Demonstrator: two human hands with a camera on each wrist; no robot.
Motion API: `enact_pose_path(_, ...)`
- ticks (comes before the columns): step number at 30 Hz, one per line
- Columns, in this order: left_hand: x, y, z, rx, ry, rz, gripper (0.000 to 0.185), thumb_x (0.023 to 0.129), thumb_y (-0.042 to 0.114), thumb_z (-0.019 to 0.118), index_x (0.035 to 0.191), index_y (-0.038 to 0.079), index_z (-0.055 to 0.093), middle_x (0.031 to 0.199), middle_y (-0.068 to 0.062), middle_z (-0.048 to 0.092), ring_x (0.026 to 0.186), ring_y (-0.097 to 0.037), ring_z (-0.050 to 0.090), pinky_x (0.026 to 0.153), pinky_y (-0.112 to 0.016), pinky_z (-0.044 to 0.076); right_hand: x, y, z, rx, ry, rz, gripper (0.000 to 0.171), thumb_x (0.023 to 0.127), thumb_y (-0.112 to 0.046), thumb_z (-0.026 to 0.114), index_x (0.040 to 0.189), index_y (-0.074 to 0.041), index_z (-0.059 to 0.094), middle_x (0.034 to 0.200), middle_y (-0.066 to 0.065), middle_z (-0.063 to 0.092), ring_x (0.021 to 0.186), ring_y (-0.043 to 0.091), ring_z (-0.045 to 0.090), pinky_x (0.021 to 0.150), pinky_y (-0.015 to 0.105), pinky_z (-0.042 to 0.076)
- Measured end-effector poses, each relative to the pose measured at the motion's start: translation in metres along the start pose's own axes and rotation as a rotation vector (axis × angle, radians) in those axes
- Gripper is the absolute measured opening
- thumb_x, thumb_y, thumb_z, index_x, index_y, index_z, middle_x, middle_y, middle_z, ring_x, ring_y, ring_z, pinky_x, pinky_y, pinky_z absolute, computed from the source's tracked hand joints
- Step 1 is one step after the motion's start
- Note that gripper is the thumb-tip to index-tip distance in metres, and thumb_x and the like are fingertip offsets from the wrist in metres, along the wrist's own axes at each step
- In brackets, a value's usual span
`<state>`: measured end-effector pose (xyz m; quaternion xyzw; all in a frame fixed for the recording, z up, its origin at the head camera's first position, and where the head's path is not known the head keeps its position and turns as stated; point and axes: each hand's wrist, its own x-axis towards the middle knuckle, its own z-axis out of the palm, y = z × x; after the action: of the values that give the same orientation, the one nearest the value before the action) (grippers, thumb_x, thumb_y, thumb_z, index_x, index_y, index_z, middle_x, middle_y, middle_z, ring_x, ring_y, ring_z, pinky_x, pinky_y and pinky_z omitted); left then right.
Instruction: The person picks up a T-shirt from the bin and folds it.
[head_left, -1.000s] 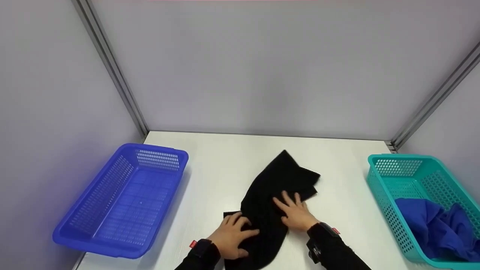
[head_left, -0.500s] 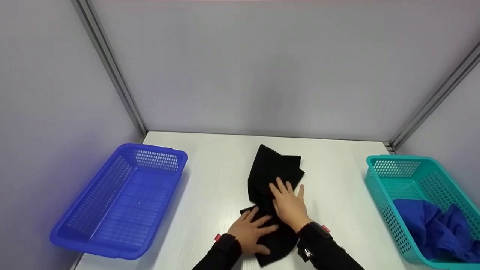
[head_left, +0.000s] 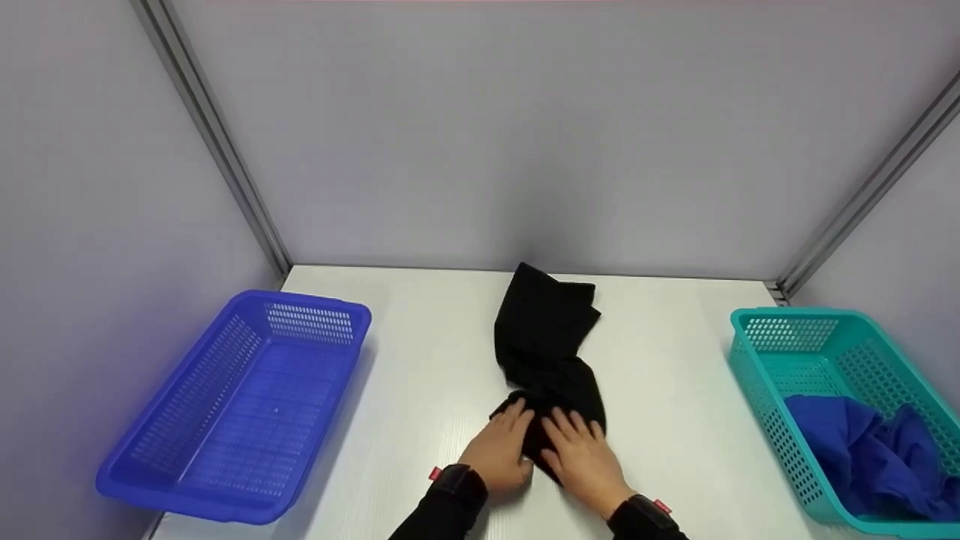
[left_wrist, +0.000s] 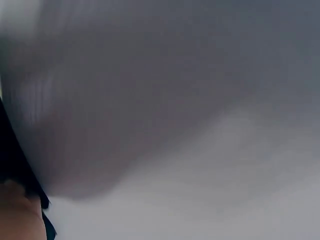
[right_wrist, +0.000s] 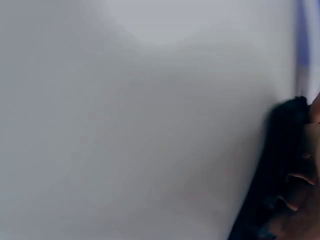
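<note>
Black cloth (head_left: 550, 352), hands flat (side by side)

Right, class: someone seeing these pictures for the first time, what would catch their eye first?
Probably the black cloth in the middle of the white table, with the left hand and right hand pressing side by side on its near end. Then the two baskets: a blue basket at the left, and a teal basket at the right holding a blue cloth.

High head view; close, blurred wrist views
</note>
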<state>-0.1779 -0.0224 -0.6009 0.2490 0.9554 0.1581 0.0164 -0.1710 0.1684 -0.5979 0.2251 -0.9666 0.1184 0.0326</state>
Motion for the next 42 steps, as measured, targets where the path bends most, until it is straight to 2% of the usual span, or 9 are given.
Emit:
enact_pose_path(4,-0.001,0.008,0.000,0.067,-0.043,0.072,0.066,0.091,0.025,0.070,0.152,0.007,0.050,0.160,-0.012,0.046,0.148,-0.026,0.043,0.119,-0.042,0.036,-0.004,0.014,-0.003,-0.104,-0.005,0.132,0.048,0.101,-0.026,0.066,0.142,-0.001,0.061,0.148,0.024,0.055,0.135,0.047,0.053,0.111,0.066,0.037)
enact_pose_path(8,0.004,0.019,0.008,0.150,-0.019,0.045,0.056,0.100,0.028,0.063,0.153,0.013,0.051,0.158,-0.004,0.049,0.149,-0.024,0.042,0.118,-0.044,0.038,-0.005,0.022,-0.003,-0.113,-0.013,0.171,0.051,0.101,-0.025,0.065,0.144,0.001,0.058,0.149,0.028,0.053,0.136,0.050,0.050,0.111,0.067,0.036)
enact_pose_path(14,0.006,0.016,0.013,0.277,0.130,-0.028,0.039,0.101,0.024,0.063,0.140,0.019,0.065,0.140,-0.001,0.061,0.124,-0.027,0.057,0.097,-0.041,0.049,-0.012,0.027,-0.004,0.093,-0.104,0.043,0.062,0.103,-0.038,0.063,0.151,-0.002,0.051,0.159,0.026,0.041,0.145,0.056,0.034,0.116,0.071,0.026)
enact_pose_path(18,0.004,0.012,0.008,0.333,0.202,0.049,0.025,0.093,0.016,0.072,0.118,0.017,0.073,0.114,-0.002,0.063,0.096,-0.022,0.059,0.081,-0.033,0.052,-0.016,0.029,-0.007,0.158,-0.133,-0.054,0.066,0.102,-0.042,0.064,0.155,-0.007,0.047,0.162,0.022,0.039,0.147,0.054,0.032,0.116,0.072,0.023)
enact_pose_path(24,0.001,0.015,0.003,0.480,0.258,0.194,0.012,0.087,0.021,0.079,0.097,0.016,0.075,0.096,0.003,0.065,0.089,-0.015,0.059,0.076,-0.028,0.052,-0.025,0.029,-0.006,0.109,-0.095,-0.133,0.072,0.096,-0.045,0.071,0.155,-0.011,0.048,0.164,0.019,0.037,0.146,0.051,0.037,0.114,0.070,0.029)
enact_pose_path(29,-0.002,0.022,-0.005,0.343,0.357,0.193,0.022,0.083,0.025,0.077,0.098,0.012,0.067,0.102,0.001,0.062,0.086,-0.015,0.059,0.067,-0.027,0.053,-0.030,0.027,-0.005,0.036,-0.029,-0.108,0.077,0.086,-0.025,0.081,0.155,-0.011,0.049,0.163,0.017,0.040,0.142,0.045,0.046,0.112,0.066,0.035)
enact_pose_path(34,-0.008,0.028,-0.023,0.126,0.467,0.259,0.023,0.082,0.012,0.075,0.098,0.010,0.059,0.089,0.003,0.059,0.064,-0.007,0.053,0.051,-0.019,0.046,-0.035,0.030,-0.012,0.029,0.276,-0.072,0.070,0.064,0.005,0.091,0.130,-0.002,0.066,0.130,0.016,0.069,0.116,0.034,0.068,0.099,0.052,0.053)
enact_pose_path(38,-0.011,0.025,-0.036,0.028,0.433,0.328,0.023,0.088,0.011,0.077,0.105,0.012,0.062,0.084,0.005,0.063,0.063,-0.005,0.055,0.055,-0.018,0.046,-0.037,0.042,-0.028,0.085,0.487,-0.088,0.054,0.058,0.013,0.085,0.108,-0.005,0.072,0.104,0.012,0.077,0.093,0.028,0.075,0.079,0.044,0.060)
enact_pose_path(42,-0.012,0.016,-0.045,0.032,0.409,0.418,0.036,0.083,0.007,0.085,0.114,0.012,0.068,0.096,0.004,0.066,0.082,-0.008,0.064,0.073,-0.020,0.054,-0.037,0.054,-0.049,0.147,0.524,-0.130,0.042,0.063,0.014,0.080,0.097,-0.010,0.073,0.092,0.004,0.078,0.078,0.021,0.075,0.065,0.035,0.060)
